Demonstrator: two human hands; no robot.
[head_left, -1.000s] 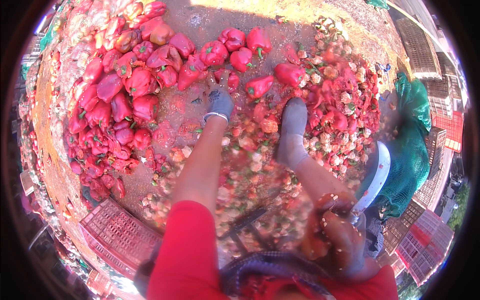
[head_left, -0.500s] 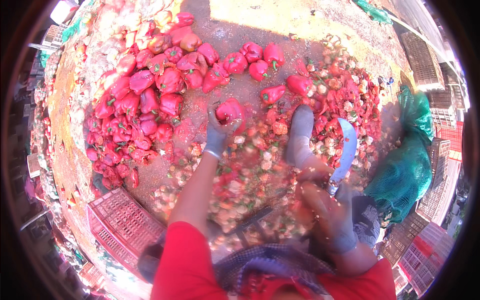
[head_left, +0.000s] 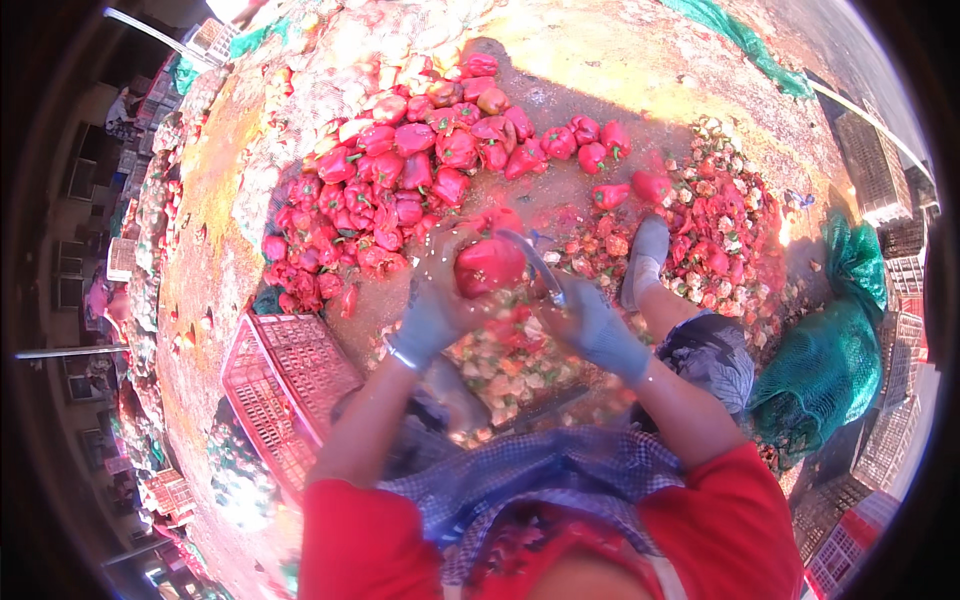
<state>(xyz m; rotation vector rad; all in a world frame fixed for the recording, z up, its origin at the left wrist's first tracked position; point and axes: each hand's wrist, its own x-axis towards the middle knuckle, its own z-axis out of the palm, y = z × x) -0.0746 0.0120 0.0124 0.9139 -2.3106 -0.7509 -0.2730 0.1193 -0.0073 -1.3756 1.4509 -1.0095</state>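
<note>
My left hand (head_left: pixel 437 300), in a grey glove, grips a large red bell pepper (head_left: pixel 490 268) in front of my body. My gloved right hand (head_left: pixel 590 322) is closed around the handle of a curved knife (head_left: pixel 535 262). The blade reaches up to the right side of the pepper, close against it; whether it has cut in cannot be told. Beneath my hands lies a litter of pale cores and red scraps (head_left: pixel 525 365), partly blurred. A big pile of whole red peppers (head_left: pixel 400 170) lies beyond my left hand.
A pink plastic crate (head_left: pixel 290 375) stands at my left. Trimmed cores and red pieces (head_left: pixel 720 220) are heaped beyond my outstretched foot (head_left: pixel 648 255). A green mesh sack (head_left: pixel 820 350) lies at my right, with stacked crates (head_left: pixel 885 440) behind it. Several loose peppers (head_left: pixel 590 140) lie ahead.
My right hand has swung in from the right, bringing the knife up to the pepper. My left hand still holds a pepper. The whole view has shifted, showing more of the left side.
</note>
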